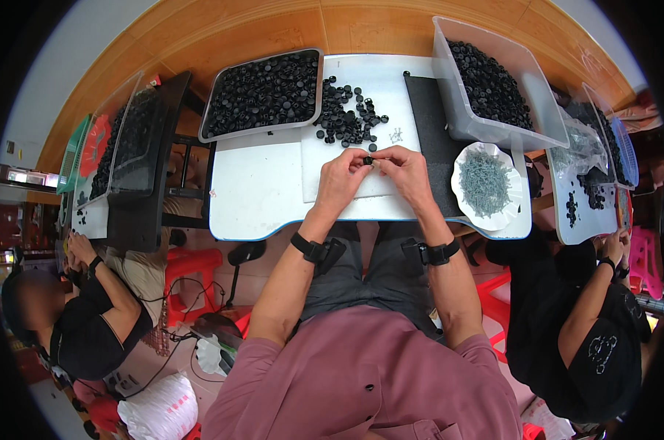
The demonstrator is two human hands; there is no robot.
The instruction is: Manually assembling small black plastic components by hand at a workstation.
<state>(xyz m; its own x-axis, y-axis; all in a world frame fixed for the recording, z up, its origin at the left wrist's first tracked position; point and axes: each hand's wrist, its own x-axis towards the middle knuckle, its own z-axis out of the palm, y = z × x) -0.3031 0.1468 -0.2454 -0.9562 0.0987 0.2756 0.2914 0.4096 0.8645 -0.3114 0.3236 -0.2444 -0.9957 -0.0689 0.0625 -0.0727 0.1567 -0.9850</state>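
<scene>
Above the near part of the white table, my left hand (pixel 340 180) pinches a small round black plastic cap (pixel 368 160) between thumb and fingertips. Close against it, the thumb and fingers of my right hand (pixel 406 172) are pressed together at the cap's right side. Whatever the right fingertips hold is too small to make out. Just beyond both hands lies a loose pile of black caps (pixel 346 125) on a white sheet (pixel 313 165). A few thin grey pins (pixel 396 136) rest to the right of that pile.
A metal tray (pixel 321 84) full of black caps stands at the back left. On the right are a dark mat (pixel 428 110), a translucent bin (pixel 486 128) of black parts and a white fluted dish (pixel 456 183) of pins. Co-workers sit at tables on both sides.
</scene>
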